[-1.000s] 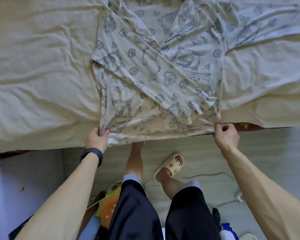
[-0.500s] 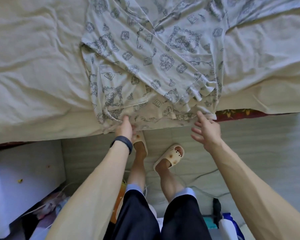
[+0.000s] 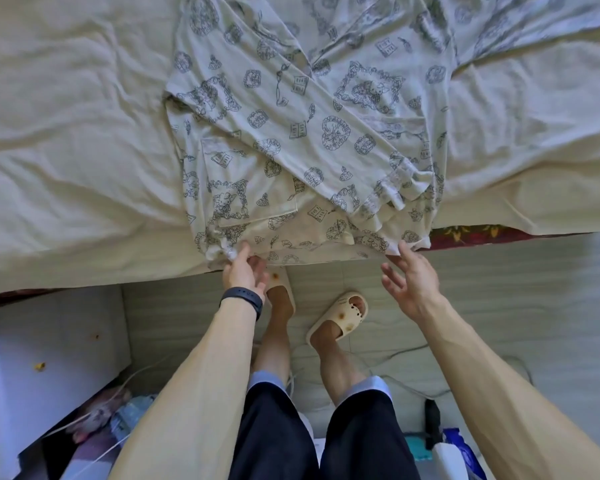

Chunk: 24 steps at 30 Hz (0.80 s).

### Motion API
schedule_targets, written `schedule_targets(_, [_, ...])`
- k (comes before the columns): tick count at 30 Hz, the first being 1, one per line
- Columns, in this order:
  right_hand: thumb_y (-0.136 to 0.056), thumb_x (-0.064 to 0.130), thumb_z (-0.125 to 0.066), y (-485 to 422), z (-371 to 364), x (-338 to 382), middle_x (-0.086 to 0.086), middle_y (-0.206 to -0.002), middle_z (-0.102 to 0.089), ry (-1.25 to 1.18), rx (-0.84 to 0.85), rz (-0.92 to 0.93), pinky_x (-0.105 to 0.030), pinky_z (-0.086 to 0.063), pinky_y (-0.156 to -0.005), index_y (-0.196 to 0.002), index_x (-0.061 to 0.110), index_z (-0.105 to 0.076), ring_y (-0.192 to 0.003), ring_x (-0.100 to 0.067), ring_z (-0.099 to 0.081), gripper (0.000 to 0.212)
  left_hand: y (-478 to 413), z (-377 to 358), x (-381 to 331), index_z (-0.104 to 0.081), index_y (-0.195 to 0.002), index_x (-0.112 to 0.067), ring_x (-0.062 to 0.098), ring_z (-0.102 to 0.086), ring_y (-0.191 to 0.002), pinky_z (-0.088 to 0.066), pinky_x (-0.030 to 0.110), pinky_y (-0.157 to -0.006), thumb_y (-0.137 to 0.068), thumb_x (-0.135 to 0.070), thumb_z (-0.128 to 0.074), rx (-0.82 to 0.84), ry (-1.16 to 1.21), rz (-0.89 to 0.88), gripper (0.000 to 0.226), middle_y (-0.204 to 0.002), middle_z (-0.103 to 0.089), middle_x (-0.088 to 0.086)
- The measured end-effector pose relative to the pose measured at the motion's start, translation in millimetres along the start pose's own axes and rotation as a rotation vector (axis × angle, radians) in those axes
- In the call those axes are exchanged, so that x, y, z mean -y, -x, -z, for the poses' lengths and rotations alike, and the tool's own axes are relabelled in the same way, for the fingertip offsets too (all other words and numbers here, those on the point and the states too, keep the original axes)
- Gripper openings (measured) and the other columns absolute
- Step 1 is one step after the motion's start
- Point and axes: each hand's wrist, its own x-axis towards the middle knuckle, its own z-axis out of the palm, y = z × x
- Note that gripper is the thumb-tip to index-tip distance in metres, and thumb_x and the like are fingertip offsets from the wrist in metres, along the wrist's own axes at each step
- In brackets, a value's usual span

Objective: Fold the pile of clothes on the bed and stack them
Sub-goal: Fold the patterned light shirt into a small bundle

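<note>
Printed shirt [image 3: 312, 133] lies on the bed [image 3: 66, 133] at my 12 o'clock, soft and floppy, so I'd grab the hem corners. My left hand [image 3: 243, 275] touches the hem, can't tell if it's pinching; right hand [image 3: 409, 285] is spread and empty.

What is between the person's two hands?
Head view: the printed garment's hem, draped over the bed edge, runs between left hand and right hand; floor and a slipper lie below.

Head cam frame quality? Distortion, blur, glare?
Head view: strong wide-angle bowing, the bed edge curves and the forearms balloon at the bottom; soft even light, no glare; print on the garment is sharp mid-frame; clutter at lower left looks smeared.
</note>
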Motion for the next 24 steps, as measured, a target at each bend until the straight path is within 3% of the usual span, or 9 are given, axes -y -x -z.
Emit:
schedule_targets(3, [-0.091,0.030,-0.076,-1,-11,6,0.003,-0.118,-0.067,0.033,0.076,-0.007,-0.029,-0.057,-0.066,-0.111,0.024,-0.062,-0.091,-0.017,-0.071,0.025,1,-4,-4,-0.054,-0.134,-0.013,0.012,-0.072,-0.076,-0.049,0.022,-0.051,-0.100,-0.031,-0.062,-0.005,0.047,-0.021,0.039,-0.106,-0.069,0.001])
schedule_targets(7, [-0.101,0.015,-0.062,-8,-16,-8,-0.004,-0.100,-0.066,0.025,-0.035,0.003,-0.024,-0.054,-0.055,-0.105,0.015,-0.058,-0.066,-0.009,-0.066,0.006,0,16,4,-0.051,-0.138,-0.007,0.021,-0.065,-0.089,-0.052,0.027,-0.061,-0.102,-0.021,-0.058,-0.135,0.062,-0.028,0.040,-0.122,-0.063,0.010])
schedule_targets(12, [-0.104,0.014,-0.056,-9,-3,-25,-0.005,-0.094,-0.062,0.076,-0.139,0.031,-0.021,-0.055,-0.050,-0.114,0.009,-0.053,-0.072,-0.011,-0.065,0.012,-11,42,8,-0.043,-0.143,-0.004,0.025,-0.062,-0.098,-0.055,0.026,-0.064,-0.103,-0.028,-0.056,-0.263,-0.053,-0.084,0.049,-0.133,-0.057,0.015])
schedule_targets(15, [-0.102,0.018,-0.061,-12,-1,-21,-0.007,-0.098,-0.065,0.095,-0.125,0.046,-0.023,-0.057,-0.053,-0.115,0.011,-0.051,-0.074,-0.012,-0.069,0.018,-18,44,9,-0.052,-0.131,-0.007,0.022,-0.064,-0.099,-0.053,0.029,-0.069,-0.102,-0.030,-0.057,-0.163,-0.076,-0.031,0.038,-0.129,-0.062,0.012])
schedule_targets(19, [-0.096,0.024,-0.070,-14,-10,-14,-0.005,-0.109,-0.063,0.172,-0.070,-0.045,-0.038,-0.064,-0.070,-0.123,0.015,-0.045,-0.093,-0.025,-0.074,0.038,-13,29,14,-0.055,-0.134,-0.016,0.018,-0.062,-0.102,-0.046,0.036,-0.083,-0.100,-0.042,-0.055,0.096,-0.080,0.092,0.042,-0.124,-0.063,0.004])
schedule_targets(22, [-0.094,0.027,-0.066,-9,-18,-19,-0.006,-0.104,-0.065,0.570,-0.091,-0.044,-0.053,-0.060,-0.087,-0.124,0.009,-0.054,-0.097,-0.034,-0.073,0.037,-3,7,32,-0.052,-0.129,-0.020,0.021,-0.063,-0.106,-0.048,0.039,-0.080,-0.101,-0.038,-0.054,0.141,-0.368,0.132,0.034,-0.121,-0.062,0.004])
schedule_targets(24, [-0.091,0.031,-0.061,1,-26,-18,-0.008,-0.102,-0.066,0.840,-0.129,0.124,-0.048,-0.060,-0.085,-0.122,0.007,-0.053,-0.090,-0.029,-0.070,0.041,11,-10,40,-0.050,-0.120,-0.021,0.018,-0.064,-0.088,-0.052,0.034,-0.070,-0.101,-0.038,-0.052,0.185,-0.772,0.097,0.026,-0.107,-0.063,0.002])
